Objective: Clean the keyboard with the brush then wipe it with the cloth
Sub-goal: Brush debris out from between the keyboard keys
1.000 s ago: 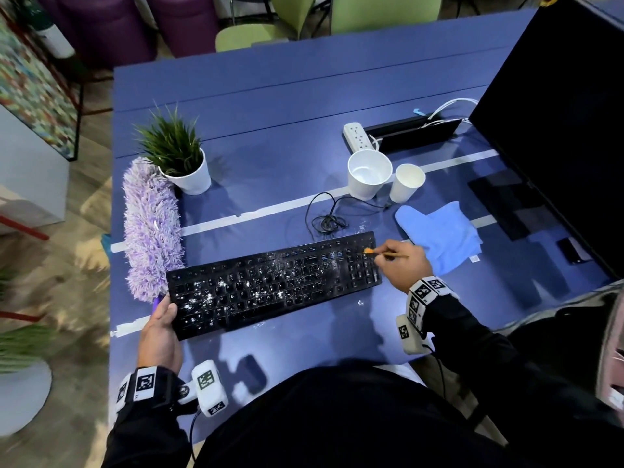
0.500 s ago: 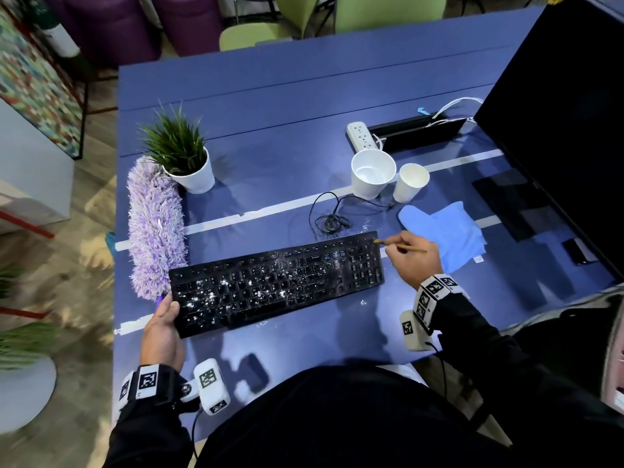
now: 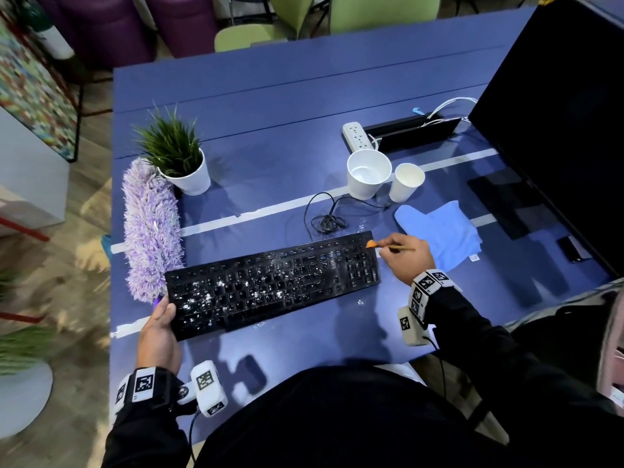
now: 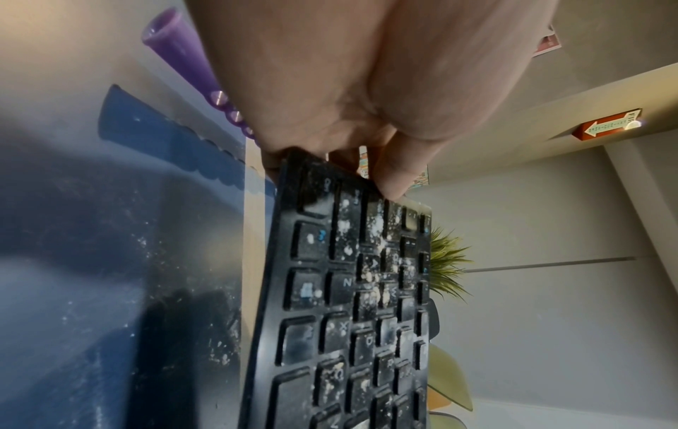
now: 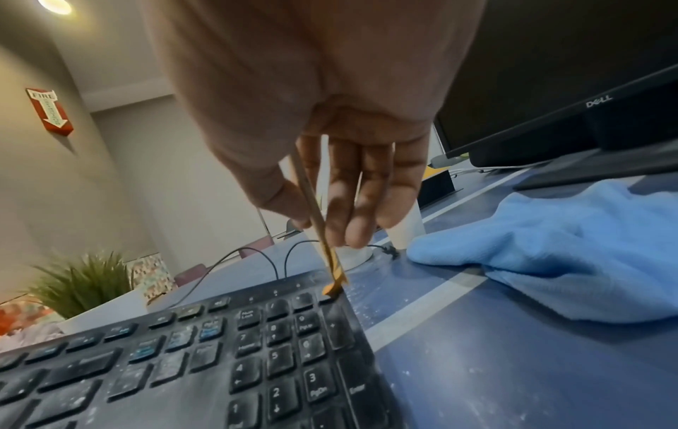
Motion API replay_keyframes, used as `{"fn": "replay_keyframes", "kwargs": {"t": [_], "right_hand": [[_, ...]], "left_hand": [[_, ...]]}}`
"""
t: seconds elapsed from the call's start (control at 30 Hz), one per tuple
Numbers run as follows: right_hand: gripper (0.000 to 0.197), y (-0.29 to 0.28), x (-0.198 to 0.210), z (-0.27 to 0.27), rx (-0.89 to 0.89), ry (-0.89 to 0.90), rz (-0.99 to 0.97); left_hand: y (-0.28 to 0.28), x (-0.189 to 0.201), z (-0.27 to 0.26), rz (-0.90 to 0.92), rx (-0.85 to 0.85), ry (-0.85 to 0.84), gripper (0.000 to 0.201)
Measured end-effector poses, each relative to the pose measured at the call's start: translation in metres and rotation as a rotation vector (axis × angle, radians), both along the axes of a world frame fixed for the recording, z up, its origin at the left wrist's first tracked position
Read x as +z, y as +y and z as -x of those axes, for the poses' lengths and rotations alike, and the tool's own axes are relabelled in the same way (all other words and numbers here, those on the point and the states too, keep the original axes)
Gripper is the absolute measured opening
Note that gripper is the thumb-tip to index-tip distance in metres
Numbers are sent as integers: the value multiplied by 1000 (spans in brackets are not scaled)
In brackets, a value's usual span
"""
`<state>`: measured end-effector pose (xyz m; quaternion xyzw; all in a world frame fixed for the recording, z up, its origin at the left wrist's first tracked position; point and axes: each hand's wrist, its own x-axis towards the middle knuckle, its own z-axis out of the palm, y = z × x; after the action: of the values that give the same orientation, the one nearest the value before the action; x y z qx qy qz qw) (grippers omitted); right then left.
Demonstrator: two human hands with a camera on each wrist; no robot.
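A black keyboard (image 3: 273,282) speckled with white crumbs lies across the blue table (image 3: 270,130). My left hand (image 3: 158,332) grips its left end, thumb on top of the keys (image 4: 392,177). My right hand (image 3: 408,256) pinches a thin wooden brush (image 3: 391,246) whose orange bristles touch the keyboard's far right corner (image 5: 333,287). The right-hand keys (image 5: 293,348) look mostly free of crumbs; the left and middle carry many. A light blue cloth (image 3: 439,234) lies just right of my right hand (image 5: 568,249).
A purple fluffy duster (image 3: 150,228) lies by the keyboard's left end, beside a potted plant (image 3: 179,160). Two white cups (image 3: 369,173), a coiled black cable (image 3: 327,221) and a power strip (image 3: 358,135) sit behind. A dark monitor (image 3: 557,113) stands at right.
The brush tip has swept from over the number pad keys to the keyboard's far right corner. My right hand shifted slightly right and back. The left hand kept its hold.
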<state>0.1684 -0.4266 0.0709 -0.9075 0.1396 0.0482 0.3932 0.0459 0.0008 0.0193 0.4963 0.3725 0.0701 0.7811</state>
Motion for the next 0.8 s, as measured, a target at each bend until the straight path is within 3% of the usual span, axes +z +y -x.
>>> {"fn": "replay_keyframes", "kwargs": {"t": [0.6, 0.7, 0.8], "right_hand": [[13, 2, 8, -8, 71, -31, -85], [12, 5, 9, -8, 121, 2, -11], [8, -3, 6, -14, 6, 64, 108]], "left_hand": [[-2, 1, 1, -23, -16, 24, 46], [-1, 1, 1, -25, -13, 23, 47], [1, -1, 0, -26, 0, 23, 47]]}}
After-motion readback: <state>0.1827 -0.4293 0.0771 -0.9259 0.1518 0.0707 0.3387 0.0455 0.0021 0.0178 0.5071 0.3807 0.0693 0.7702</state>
